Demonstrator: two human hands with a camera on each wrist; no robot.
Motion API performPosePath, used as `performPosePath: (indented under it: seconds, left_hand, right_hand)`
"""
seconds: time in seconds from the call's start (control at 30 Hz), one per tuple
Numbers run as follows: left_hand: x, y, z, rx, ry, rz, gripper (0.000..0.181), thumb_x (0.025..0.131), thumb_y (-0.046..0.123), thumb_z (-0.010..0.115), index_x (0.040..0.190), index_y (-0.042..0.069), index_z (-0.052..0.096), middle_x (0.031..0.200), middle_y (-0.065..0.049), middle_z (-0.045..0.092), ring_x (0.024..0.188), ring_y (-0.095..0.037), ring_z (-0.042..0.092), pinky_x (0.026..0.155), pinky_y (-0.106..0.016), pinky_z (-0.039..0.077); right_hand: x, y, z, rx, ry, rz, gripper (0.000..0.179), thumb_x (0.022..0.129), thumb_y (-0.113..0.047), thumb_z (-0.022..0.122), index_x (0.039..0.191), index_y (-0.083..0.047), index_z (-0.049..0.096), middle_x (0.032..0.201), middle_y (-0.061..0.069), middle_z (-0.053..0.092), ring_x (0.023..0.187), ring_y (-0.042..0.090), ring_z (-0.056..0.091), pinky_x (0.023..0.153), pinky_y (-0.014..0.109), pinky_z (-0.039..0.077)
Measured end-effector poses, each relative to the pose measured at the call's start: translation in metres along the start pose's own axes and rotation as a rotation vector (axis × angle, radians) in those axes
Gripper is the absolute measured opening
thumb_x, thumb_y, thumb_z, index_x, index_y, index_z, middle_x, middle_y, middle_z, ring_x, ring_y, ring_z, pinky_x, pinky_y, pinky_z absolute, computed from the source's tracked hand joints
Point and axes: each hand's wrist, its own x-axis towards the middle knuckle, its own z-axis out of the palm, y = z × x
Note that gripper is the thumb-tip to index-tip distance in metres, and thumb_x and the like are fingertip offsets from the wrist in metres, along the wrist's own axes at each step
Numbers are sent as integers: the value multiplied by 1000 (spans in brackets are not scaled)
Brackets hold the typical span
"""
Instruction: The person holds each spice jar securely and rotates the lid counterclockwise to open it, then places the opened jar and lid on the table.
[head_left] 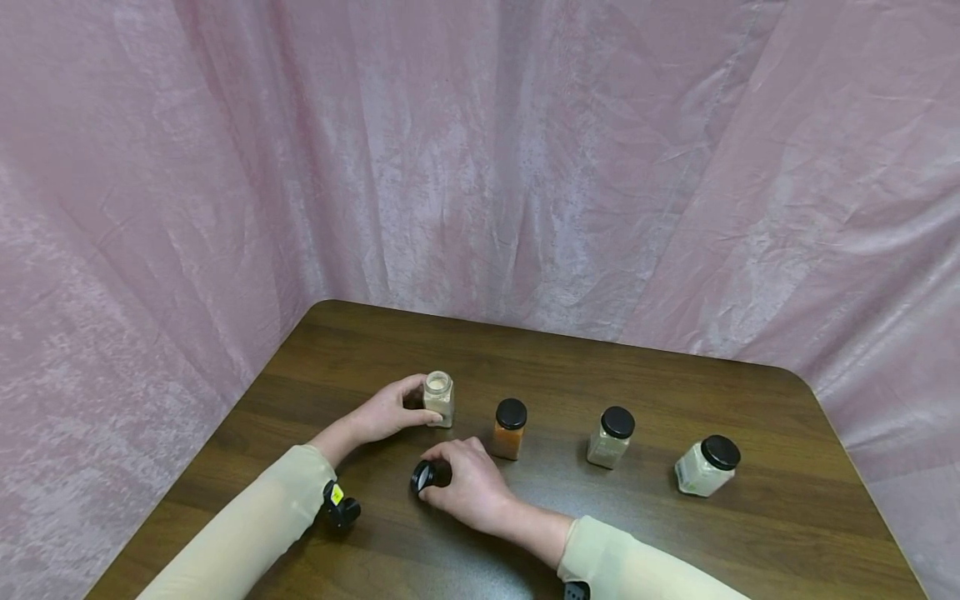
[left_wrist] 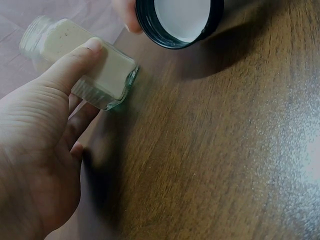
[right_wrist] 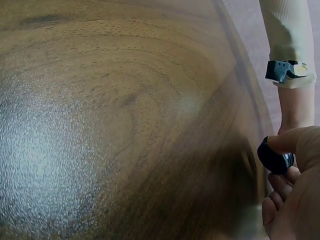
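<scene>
My left hand (head_left: 387, 411) grips a small glass jar (head_left: 439, 402) of pale beige powder, its mouth uncovered. In the left wrist view the thumb lies across the side of the jar (left_wrist: 107, 72), and some of the fingers are hidden behind it. My right hand (head_left: 476, 487) pinches a black lid (head_left: 422, 477) between thumb and fingers, nearer to me than the jar. The white inner face of the lid (left_wrist: 182, 17) shows in the left wrist view. From the right wrist, the lid (right_wrist: 274, 157) appears dark at the frame's edge.
To the right stand a black-lidded jar of orange powder (head_left: 507, 442), a jar with pale greenish contents (head_left: 608, 446) and a jar with whitish contents (head_left: 701, 475). All rest on a brown wooden table (head_left: 787, 550). Pink curtains (head_left: 480, 167) hang behind it.
</scene>
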Motion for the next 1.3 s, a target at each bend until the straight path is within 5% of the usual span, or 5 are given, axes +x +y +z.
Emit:
performPosePath:
  seconds: [0.7, 1.3]
  left_hand:
    - [0, -2, -1, 4, 3, -5, 48, 92, 13, 79, 134, 7, 58, 116, -8, 68, 115, -34, 60, 104, -58, 41]
    - [1, 0, 0, 6, 4, -19, 48, 92, 14, 79, 135, 6, 58, 117, -7, 68, 116, -34, 60, 104, -59, 40]
  right_hand:
    - [5, 3, 8, -39, -21, 1, 40, 79, -24, 88, 115, -18, 73, 110, -10, 69, 103, 12, 51, 91, 30, 45]
    - [4, 4, 12, -225, 8, -34, 42, 76, -32, 91, 112, -21, 72, 105, -11, 64, 96, 12, 51, 87, 33, 44]
